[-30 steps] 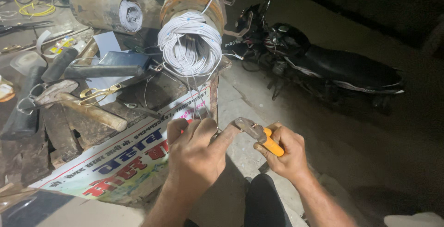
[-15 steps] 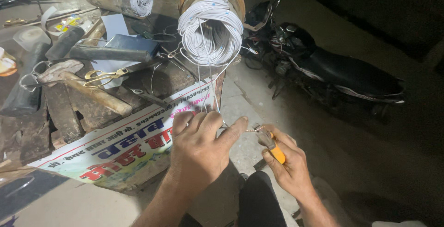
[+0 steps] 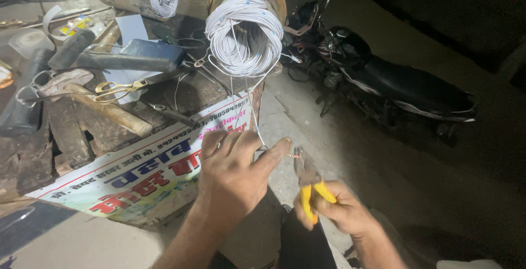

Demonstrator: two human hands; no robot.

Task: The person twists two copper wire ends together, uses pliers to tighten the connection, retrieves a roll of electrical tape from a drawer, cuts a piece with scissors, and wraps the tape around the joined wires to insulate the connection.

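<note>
Right hand (image 3: 345, 211) is clenched round the yellow-handled pliers (image 3: 308, 184), jaws pointing up toward the bare wire end (image 3: 293, 155) just beside them. Left hand (image 3: 235, 173) pinches that thin white wire (image 3: 253, 116), so it's the nearer one. From the hands the wire runs up and away to the white wire coil (image 3: 244, 34) on the counter (image 3: 192, 96). A motorbike (image 3: 394, 85) sits beyond the right hand.
</note>
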